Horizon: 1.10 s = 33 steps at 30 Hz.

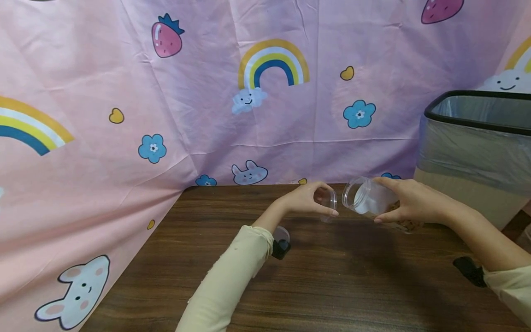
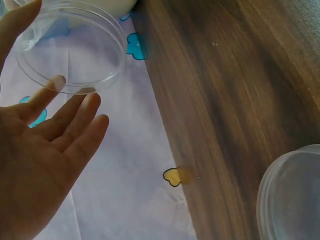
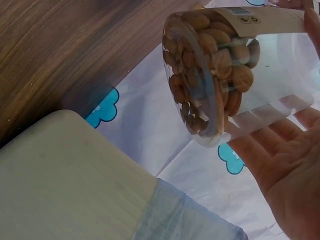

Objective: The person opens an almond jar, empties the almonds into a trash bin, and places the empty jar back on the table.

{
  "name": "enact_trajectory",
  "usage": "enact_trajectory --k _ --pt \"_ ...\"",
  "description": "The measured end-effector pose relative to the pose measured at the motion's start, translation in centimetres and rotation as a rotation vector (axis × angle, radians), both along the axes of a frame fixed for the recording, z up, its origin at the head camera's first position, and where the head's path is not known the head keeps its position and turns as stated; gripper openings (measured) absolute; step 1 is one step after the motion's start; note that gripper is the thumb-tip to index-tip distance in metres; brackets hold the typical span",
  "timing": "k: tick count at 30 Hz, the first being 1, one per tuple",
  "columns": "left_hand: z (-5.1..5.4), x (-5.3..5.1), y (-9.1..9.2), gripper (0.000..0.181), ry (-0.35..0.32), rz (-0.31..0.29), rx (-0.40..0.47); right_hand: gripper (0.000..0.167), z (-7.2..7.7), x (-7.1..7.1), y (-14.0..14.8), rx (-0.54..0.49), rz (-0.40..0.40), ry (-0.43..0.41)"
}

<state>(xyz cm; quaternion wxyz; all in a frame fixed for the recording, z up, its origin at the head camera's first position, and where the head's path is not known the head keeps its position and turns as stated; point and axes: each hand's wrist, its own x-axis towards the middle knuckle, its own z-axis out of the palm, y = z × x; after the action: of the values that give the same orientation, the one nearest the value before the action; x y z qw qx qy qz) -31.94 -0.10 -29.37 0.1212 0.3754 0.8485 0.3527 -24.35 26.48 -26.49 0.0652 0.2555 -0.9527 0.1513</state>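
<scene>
A: Where is the jar (image 3: 225, 75) now, and how does your right hand (image 1: 416, 198) keep it?

B: You hold it in the air, over the far part of the tabletop (image 1: 311, 295), toward the right corner. Your right hand grips it with the thumb at one side and the fingers at the other. The jar is tilted, and its mouth end points to your left hand (image 1: 304, 199). The almonds (image 3: 192, 75) lie gathered at the base end, near a pale label (image 3: 250, 20).

A: And your left hand, is it spread?

B: No, you pinch with it a clear round piece (image 1: 333, 200) at the rim. I cannot tell if this is a lid or a shallow cup. It is above the tabletop, not far from the far edge, just beside the jar's mouth; in the head view a narrow gap separates them.

A: What else is around you?

B: Below your left wrist, a round translucent piece (image 2: 295, 195) rests on the tabletop. By the far right corner stands a lined bin (image 1: 477, 147) with a dark rim. Behind the far edge hangs a pink patterned cloth (image 1: 215, 115).
</scene>
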Motion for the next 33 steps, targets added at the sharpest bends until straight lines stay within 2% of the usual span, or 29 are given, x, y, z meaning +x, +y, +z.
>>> enact_trajectory --k 8,14,24,33 --pt "-1.5 -0.3 -0.1 0.065 0.017 0.035 -0.136 0.096 -0.4 -0.2 0.2 -0.004 0.012 -0.003" --pt "-2.4 -0.2 -0.3 0.068 -0.013 0.029 -0.21 0.097 -0.6 -0.2 0.3 -0.009 0.01 -0.004" --pt "-3.3 -0.2 -0.4 0.07 -0.075 -0.015 -0.191 0.095 -0.7 -0.1 0.3 -0.01 0.006 -0.004" --pt "-4.1 -0.2 -0.5 0.071 -0.104 -0.006 -0.162 0.095 -0.8 -0.1 0.4 -0.004 -0.002 0.002"
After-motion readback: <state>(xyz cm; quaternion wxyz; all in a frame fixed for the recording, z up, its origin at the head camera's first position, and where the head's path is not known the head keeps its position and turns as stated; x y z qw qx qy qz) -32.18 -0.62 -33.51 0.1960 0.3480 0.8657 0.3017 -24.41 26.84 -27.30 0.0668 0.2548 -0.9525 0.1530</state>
